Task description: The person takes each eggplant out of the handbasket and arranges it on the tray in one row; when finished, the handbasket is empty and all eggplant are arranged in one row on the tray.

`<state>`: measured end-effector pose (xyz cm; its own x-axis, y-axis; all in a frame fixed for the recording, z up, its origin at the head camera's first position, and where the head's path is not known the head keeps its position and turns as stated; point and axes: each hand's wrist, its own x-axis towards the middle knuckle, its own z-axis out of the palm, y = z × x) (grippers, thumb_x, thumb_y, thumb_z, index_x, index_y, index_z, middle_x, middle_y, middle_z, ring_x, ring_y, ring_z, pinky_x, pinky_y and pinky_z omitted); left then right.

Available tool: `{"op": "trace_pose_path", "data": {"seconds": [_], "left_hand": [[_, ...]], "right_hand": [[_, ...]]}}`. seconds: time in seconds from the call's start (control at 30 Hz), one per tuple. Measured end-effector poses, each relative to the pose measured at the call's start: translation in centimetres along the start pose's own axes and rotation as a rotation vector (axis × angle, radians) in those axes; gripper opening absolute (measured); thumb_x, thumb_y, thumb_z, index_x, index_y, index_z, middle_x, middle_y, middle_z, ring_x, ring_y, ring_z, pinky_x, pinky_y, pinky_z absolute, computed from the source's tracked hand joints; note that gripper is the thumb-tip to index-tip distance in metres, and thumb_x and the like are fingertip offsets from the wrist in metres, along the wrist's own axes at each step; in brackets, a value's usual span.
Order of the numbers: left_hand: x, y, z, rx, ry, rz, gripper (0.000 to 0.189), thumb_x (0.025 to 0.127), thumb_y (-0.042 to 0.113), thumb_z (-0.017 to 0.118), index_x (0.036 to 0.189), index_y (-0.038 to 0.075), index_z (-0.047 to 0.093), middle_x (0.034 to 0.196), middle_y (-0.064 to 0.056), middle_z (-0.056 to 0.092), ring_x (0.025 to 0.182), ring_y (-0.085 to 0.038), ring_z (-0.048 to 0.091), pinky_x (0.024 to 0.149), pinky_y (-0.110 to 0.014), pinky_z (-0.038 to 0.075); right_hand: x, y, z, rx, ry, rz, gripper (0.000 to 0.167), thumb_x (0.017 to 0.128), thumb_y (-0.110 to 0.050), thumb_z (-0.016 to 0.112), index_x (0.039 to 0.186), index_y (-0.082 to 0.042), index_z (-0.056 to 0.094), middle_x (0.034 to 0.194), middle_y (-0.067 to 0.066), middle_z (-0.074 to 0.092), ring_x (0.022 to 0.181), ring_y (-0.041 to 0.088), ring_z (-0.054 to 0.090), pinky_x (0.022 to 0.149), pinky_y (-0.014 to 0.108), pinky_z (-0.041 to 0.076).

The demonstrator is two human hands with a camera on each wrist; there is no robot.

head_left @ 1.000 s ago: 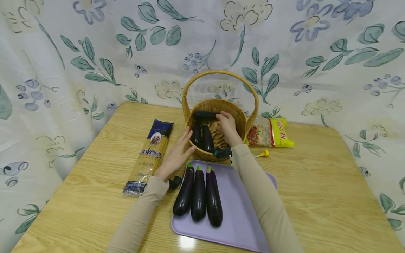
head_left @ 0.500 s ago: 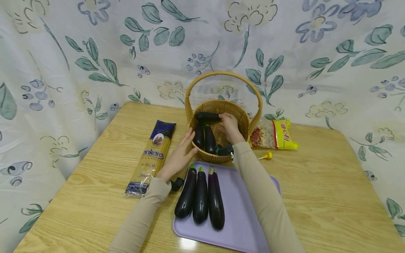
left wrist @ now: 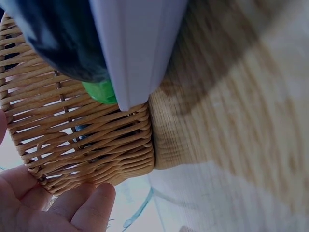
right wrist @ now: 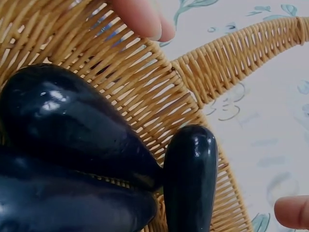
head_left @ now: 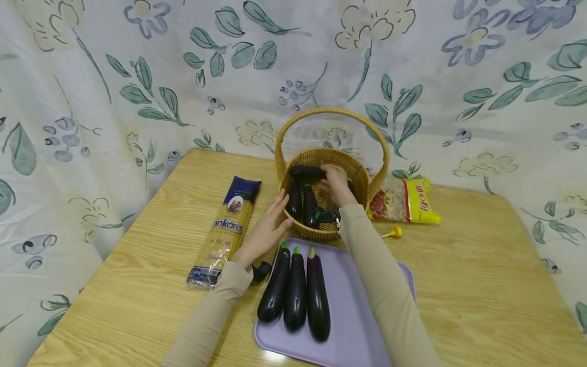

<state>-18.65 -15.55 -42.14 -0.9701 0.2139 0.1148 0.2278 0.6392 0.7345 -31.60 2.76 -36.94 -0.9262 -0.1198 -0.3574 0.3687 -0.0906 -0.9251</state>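
In the head view a round wicker basket (head_left: 316, 233) with a tall handle holds dark eggplants. Two eggplants, a left one (head_left: 295, 201) and the one beside it (head_left: 309, 204), lie side by side, with another eggplant (head_left: 304, 173) across their far ends. My right hand (head_left: 338, 184) reaches inside and grips the right part of that crosswise eggplant, hiding some of it. A dark bit with green shows past this hand. My left hand (head_left: 266, 232) rests along the basket's left side with fingers extended; in the left wrist view its fingers (left wrist: 94, 208) touch the outer wicker wall.
A lilac tray (head_left: 353, 306) in front of the basket carries three eggplants (head_left: 295, 290) on its left. A pasta packet (head_left: 224, 232) lies to the left. A yellow-ended bag (head_left: 403, 201) and a small yellow lollipop-like item (head_left: 394, 232) lie at the right. Floral fabric hangs behind.
The head view has shifted slightly, so everything sits lower and further right. My right fingers have closed in around the crosswise eggplant. My left hand stays at the basket's side.
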Motion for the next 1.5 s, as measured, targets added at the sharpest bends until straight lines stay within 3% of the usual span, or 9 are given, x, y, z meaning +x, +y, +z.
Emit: {"op": "trace_pose_path", "data": {"seconds": [0.57,0.77,0.97,1.13,1.3,1.5], "left_hand": [[-0.1,0.3,0.2,-0.015,0.006,-0.005,0.065,0.101,0.032,0.050,0.156,0.012,0.020,0.165,0.002,0.005,0.150,-0.032,0.015,0.115,-0.060,0.026],[-0.2,0.3,0.3,-0.015,0.001,0.001,0.065,0.102,0.032,0.049,0.156,0.012,0.020,0.165,0.001,0.004,0.150,-0.033,0.016,0.114,-0.060,0.027],[0.0,0.1,0.3,-0.003,0.016,0.008,0.065,0.101,0.033,0.049,0.156,0.012,0.021,0.165,0.001,0.006,0.149,-0.033,0.017,0.114,-0.060,0.028],[0.0,0.3,0.3,-0.019,0.010,0.014,0.066,0.101,0.034,0.050,0.156,0.012,0.020,0.165,0.002,0.005,0.150,-0.033,0.016,0.114,-0.060,0.027],[0.0,0.4,0.3,-0.025,0.014,0.013,0.066,0.101,0.032,0.050,0.156,0.011,0.020,0.165,0.001,0.004,0.149,-0.034,0.018,0.113,-0.060,0.029],[-0.1,0.4,0.1,-0.019,0.009,0.005,0.066,0.101,0.032,0.050,0.156,0.010,0.020,0.165,-0.001,0.004,0.149,-0.034,0.016,0.114,-0.061,0.026]], "right_hand": [[1.9,0.1,1.1,-0.068,0.080,0.044,0.052,0.101,-0.027,0.048,0.148,-0.010,0.035,0.155,0.012,0.028,0.129,0.037,0.044,0.104,0.046,0.046],[2.9,0.6,1.9,-0.211,0.094,0.001,0.054,0.100,-0.027,0.049,0.149,-0.008,0.035,0.159,0.012,0.020,0.139,0.031,0.036,0.108,0.044,0.043],[3.7,0.9,2.8,-0.262,0.072,-0.058,0.053,0.101,-0.027,0.049,0.148,-0.007,0.036,0.158,0.012,0.019,0.141,0.031,0.032,0.114,0.045,0.035],[3.5,0.8,2.8,-0.243,0.105,-0.122,0.050,0.100,-0.028,0.051,0.145,-0.008,0.040,0.154,0.012,0.028,0.138,0.030,0.038,0.112,0.044,0.037],[2.7,0.5,2.6,-0.190,0.137,-0.201,0.043,0.099,-0.031,0.055,0.132,-0.006,0.044,0.144,0.014,0.030,0.125,0.032,0.043,0.106,0.045,0.039],[2.0,0.1,2.1,-0.139,0.172,-0.221,0.038,0.097,-0.023,0.058,0.127,-0.005,0.044,0.138,0.014,0.031,0.115,0.029,0.044,0.100,0.042,0.041]]}}
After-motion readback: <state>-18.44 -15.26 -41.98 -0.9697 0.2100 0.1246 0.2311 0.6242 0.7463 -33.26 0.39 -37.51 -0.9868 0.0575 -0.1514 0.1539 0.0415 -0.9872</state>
